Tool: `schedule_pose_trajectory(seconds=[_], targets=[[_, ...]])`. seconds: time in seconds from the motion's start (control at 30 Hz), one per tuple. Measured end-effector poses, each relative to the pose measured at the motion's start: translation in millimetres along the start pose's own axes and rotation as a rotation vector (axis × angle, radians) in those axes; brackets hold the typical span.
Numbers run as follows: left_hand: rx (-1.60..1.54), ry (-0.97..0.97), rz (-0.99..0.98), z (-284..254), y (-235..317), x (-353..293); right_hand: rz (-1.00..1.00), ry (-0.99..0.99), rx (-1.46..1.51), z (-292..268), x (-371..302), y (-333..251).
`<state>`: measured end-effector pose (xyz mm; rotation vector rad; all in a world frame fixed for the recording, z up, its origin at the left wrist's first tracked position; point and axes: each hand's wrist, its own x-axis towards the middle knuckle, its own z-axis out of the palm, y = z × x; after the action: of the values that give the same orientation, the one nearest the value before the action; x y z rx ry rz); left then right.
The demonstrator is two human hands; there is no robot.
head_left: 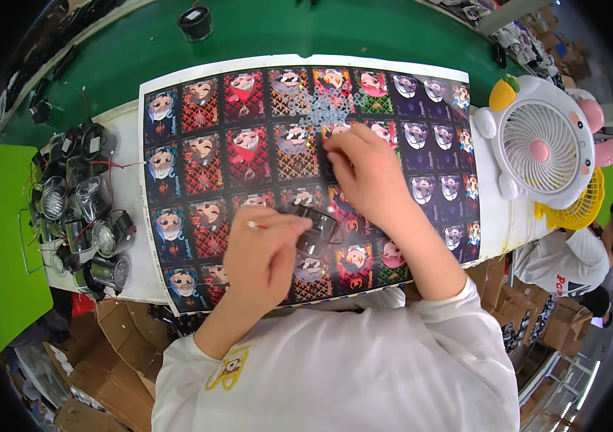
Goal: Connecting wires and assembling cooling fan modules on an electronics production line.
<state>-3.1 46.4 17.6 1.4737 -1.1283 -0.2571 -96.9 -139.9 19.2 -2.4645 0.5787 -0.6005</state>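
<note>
The left hand (260,248) grips a black housing (321,232) near the front edge of the table (501,223). The right hand (370,171), hold unclear, is beside clear rings (328,109). A yellow basket (582,214), contents hidden, sits by the right edge.

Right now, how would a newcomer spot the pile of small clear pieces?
Find the printed sheet on the white table. Near its far edge, just beyond the right hand, lies the pile. Its loose, see-through pieces set it apart from the flat, colourful pictures around it.
</note>
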Motion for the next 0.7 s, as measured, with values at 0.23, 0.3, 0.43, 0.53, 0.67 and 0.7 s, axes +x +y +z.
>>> schedule_pose_trajectory(seconds=[0.23,0.3,0.43,0.53,0.67,0.7], targets=[[-0.055,-0.384,-0.056,-9.0,23.8,21.3,-0.070,-0.147,-0.154,29.9,14.8,7.1],[-0.372,-0.344,-0.116,-0.6,16.3,19.7,-0.014,-0.208,-0.095,22.4,14.3,5.7],[-0.495,-0.394,-0.072,2.8,12.5,23.2,0.241,-0.311,0.634,-40.3,6.6,-24.3],[-0.392,-0.362,-0.003,9.1,20.6,32.2,0.140,-0.261,0.739,-79.4,-11.8,-37.1],[-0.283,-0.355,0.146,20.0,21.1,39.1,-0.042,-0.207,0.589,-89.2,-24.5,-57.8],[-0.278,-0.349,0.167,21.4,22.2,39.8,-0.052,-0.185,0.521,-90.0,-27.5,-60.7]])
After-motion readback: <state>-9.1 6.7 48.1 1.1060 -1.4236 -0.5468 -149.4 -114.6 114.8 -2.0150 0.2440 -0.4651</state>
